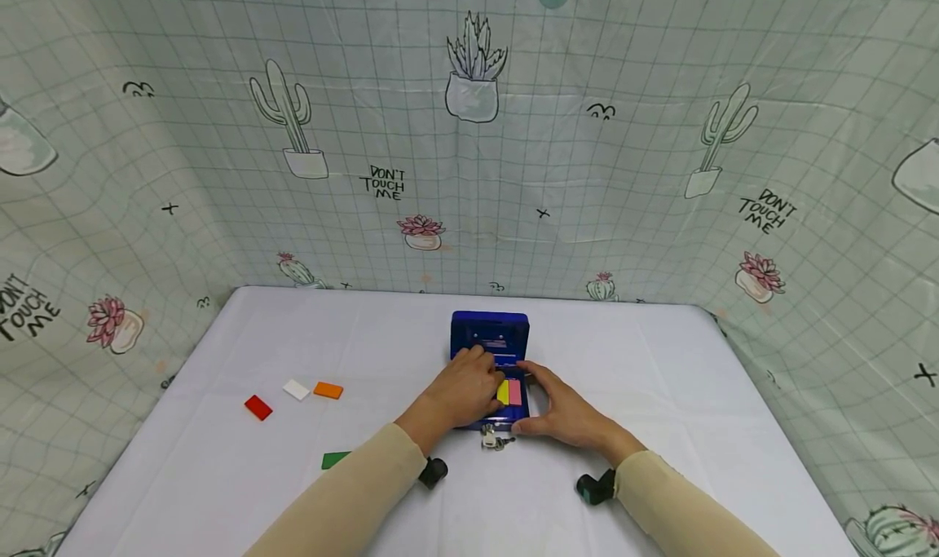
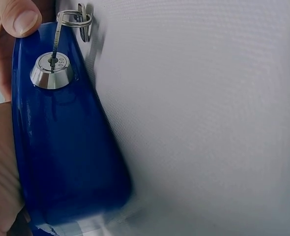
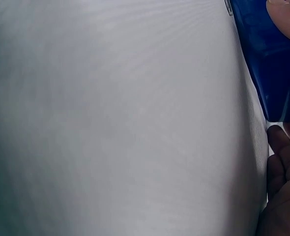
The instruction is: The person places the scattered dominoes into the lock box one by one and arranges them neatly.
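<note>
Blue box [image 2: 66, 142], one in all, is set near the middle of the white tabletop [image 1: 631, 361], its lid [image 1: 487, 325] raised at the back. Two blocks can be counted inside, a yellow block [image 1: 503, 393] and a pink block [image 1: 515, 392], side by side; the interior's left part is hidden by the left hand [image 1: 462, 387]. Its fingers are bent into the box, and whether anything is gripped cannot be told. The box's right end is held by the right hand [image 1: 568, 410], with thumb and fingers parted around it, the thumb against the front. One silver lock [image 2: 52, 73] is fitted there, with one key [image 2: 57, 39] inserted; how many more are carried on the ring [image 2: 72, 19] is hard to make out. Four loose tiles are spread to the left: red tile [image 1: 258, 408], white tile [image 1: 297, 390], orange tile [image 1: 328, 391] and green tile [image 1: 334, 460], the last partly covered by the left sleeve [image 1: 345, 496].
</note>
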Available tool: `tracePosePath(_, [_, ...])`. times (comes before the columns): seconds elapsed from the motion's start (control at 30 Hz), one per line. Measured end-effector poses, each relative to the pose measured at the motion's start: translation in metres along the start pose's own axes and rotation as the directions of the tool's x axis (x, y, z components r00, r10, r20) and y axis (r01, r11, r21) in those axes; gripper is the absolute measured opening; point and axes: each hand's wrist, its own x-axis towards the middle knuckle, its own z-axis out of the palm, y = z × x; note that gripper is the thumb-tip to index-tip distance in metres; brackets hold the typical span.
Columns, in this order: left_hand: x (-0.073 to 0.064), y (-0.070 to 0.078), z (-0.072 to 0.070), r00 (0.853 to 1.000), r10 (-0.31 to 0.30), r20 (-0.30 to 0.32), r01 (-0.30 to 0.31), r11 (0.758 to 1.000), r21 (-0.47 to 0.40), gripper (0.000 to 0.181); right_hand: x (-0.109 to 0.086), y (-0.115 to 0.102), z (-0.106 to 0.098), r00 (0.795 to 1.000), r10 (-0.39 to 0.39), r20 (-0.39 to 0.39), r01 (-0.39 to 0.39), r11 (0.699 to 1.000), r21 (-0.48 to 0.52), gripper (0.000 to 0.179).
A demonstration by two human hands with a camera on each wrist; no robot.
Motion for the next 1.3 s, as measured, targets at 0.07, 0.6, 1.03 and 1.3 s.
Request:
tracePosePath(0.07, [0.0,0.0,-0.001,1.0,0.002,0.0,-0.002,1.0,-0.002,0.051,0.0,0.0,0.0,1.0,0.002,0.0,-0.002,1.0,-0.001,0.107])
tracePosePath(0.6, [-0.002,0.001,0.001,0.999,-0.006,-0.05,0.006,1.0,0.007,0.054,-0.002,-0.002,0.0,1.0,0.001,0.007,-0.001,1.0,-0.005,0.107])
tracePosePath(1.03, [-0.018,-0.007,-0.003,0.986,-0.055,-0.155,0.042,0.996,-0.084,0.046,-0.002,-0.002,0.001,1.0,0.006,-0.002,-0.006,1.0,0.004,0.107])
tracePosePath(1.3, [-0.047,-0.028,-0.014,0.974,-0.098,-0.205,0.07,0.988,-0.138,0.043,-0.001,-0.002,0.002,1.0,0.017,-0.006,-0.017,1.0,0.015,0.107])
